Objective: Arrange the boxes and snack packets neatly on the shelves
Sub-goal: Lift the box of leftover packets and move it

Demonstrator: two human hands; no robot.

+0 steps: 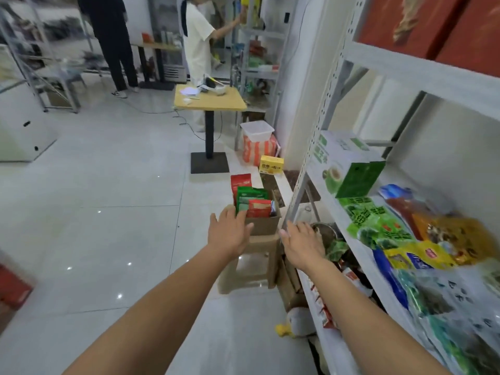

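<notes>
A brown cardboard box (263, 224) stands on a small stool (254, 269) beside the white shelf unit (422, 77); red and green snack packets (250, 198) stick up out of it. My left hand (230, 234) reaches toward the box's left side with fingers spread, its fingertips at the box edge. My right hand (303, 243) is stretched out flat just right of the box, holding nothing. On the middle shelf lie a green and white carton (349, 163) and several overlapping snack packets (405, 234), blurred.
A yellow box (271, 165) and an orange-striped bag (258, 151) under a white tub sit on the floor ahead. A small wooden table (209, 100) on a black post stands beyond. Two people stand at the back near other racks. Open tiled floor lies to the left.
</notes>
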